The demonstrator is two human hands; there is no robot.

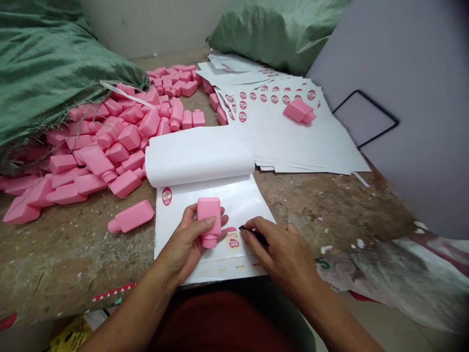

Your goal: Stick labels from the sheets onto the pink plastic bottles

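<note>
My left hand (186,239) is wrapped round a pink plastic bottle (208,215), its neck pointing toward me, over a white sticker sheet (172,230). My right hand (286,252) grips a thin black pointed tool (259,236); its exact kind is mostly hidden by the fingers. The tool's tip is at the edge of a red and cream label (233,240) on the sheet, just right of the bottle. Another oval pink label (166,196) sits near the sheet's upper left. The far part of the sheet is curled over in a roll (200,154).
A heap of pink bottles (128,137) spills from a green woven sack (66,73) on the left. One bottle (132,216) lies nearer. At back right, more label sheets (293,146) carry a bottle (299,111), before another green sack (264,36). The worn tabletop (311,200) ends near me.
</note>
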